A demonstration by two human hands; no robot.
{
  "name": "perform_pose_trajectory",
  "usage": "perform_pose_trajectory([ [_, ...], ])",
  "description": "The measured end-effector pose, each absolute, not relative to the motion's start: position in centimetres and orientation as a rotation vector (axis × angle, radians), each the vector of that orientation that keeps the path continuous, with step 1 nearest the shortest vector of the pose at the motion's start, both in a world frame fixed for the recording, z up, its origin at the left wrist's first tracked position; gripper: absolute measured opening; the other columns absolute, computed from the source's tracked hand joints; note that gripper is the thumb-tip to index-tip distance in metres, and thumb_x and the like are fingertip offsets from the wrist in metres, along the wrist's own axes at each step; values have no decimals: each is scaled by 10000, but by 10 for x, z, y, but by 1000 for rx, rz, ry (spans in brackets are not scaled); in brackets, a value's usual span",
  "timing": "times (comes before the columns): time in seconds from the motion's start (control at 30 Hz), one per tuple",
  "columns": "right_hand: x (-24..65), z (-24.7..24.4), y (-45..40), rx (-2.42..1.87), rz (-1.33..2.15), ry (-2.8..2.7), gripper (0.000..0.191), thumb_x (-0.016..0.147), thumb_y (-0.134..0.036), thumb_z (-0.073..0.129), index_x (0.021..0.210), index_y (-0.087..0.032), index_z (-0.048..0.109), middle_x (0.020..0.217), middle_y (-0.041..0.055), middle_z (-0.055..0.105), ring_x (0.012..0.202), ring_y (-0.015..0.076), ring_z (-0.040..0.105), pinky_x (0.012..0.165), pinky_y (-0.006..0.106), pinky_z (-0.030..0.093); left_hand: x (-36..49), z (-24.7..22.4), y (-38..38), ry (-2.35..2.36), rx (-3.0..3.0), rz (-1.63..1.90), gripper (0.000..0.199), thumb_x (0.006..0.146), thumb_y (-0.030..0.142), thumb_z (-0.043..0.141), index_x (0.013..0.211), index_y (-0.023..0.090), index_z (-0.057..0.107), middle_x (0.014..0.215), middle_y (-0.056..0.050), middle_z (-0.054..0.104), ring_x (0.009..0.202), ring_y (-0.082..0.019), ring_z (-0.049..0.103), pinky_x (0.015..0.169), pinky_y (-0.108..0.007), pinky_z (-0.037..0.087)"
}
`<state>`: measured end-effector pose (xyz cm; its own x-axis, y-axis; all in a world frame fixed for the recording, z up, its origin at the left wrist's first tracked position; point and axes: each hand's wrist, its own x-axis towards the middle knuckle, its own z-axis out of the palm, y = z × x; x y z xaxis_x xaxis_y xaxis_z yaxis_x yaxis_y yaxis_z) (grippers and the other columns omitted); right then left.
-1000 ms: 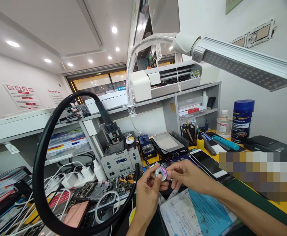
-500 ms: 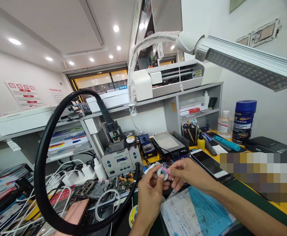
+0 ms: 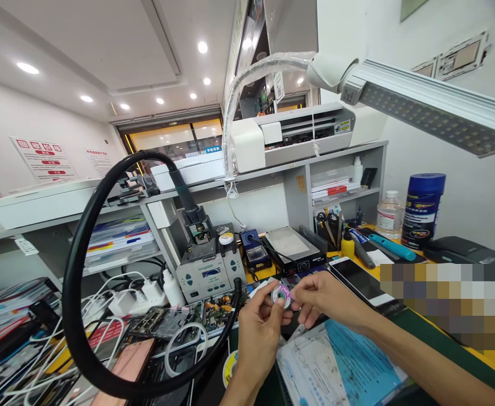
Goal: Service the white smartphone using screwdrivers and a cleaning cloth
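Observation:
My left hand (image 3: 259,332) pinches a small spool (image 3: 281,295) with a purple-and-white label between thumb and fingers, its round face turned towards me. Just right of it, my right hand (image 3: 320,299) has thumb and index finger closed together by the spool's edge. What those fingertips hold, if anything, is too small to make out. Below both hands lies a blue-and-white printed sheet (image 3: 340,361) with dark smudges. A second spool (image 3: 229,369) with a yellow-and-white label is partly covered by my left forearm.
A thick black hose (image 3: 67,270) loops across the left side from a grey soldering station (image 3: 209,276). Phone parts and white cables crowd the left. A white-framed phone (image 3: 359,282) lies right of my hands; a lamp (image 3: 433,113) hangs above. A hot plate (image 3: 293,248) stands behind.
The view has shifted very slightly. Both hands keep nearly the same pose around the spool, with my right fingertips barely farther right.

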<state>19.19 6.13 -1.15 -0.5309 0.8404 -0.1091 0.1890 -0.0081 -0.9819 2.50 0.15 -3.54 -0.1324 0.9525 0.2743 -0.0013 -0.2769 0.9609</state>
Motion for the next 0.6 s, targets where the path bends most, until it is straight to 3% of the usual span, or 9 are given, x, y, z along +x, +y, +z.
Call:
perform_pose_trajectory([
  [0.2,192,-11,61,-1042,1567,-1805,256,1003,-370,605,940,-129,663,814,2,705,631,121,679,594,272,587,23,-38,2,1124,1395,1508,393,898,418,659,1223,197,648,798,13,591,718,-170,689,729,-330,616],
  [0.37,190,-11,56,-973,1290,-1845,247,980,-369,624,916,-140,689,692,-14,690,596,135,675,599,282,584,17,-37,1,1225,1582,1544,315,951,327,597,1251,233,585,913,-26,710,787,-167,687,783,-303,581],
  [0.5,192,-8,48,-843,936,-1939,205,944,-355,639,999,-203,766,855,41,756,739,183,692,663,289,545,13,-39,0,1358,1826,1639,156,967,246,548,1091,250,642,1057,-53,748,943,-199,712,825,-301,563],
  [0.6,192,-9,45,-734,727,-1994,195,948,-306,619,1034,-240,781,912,48,763,787,198,681,665,293,508,11,-42,0,1359,1915,1686,145,952,198,549,1052,259,635,1134,-56,741,1062,-219,695,892,-328,551],
])
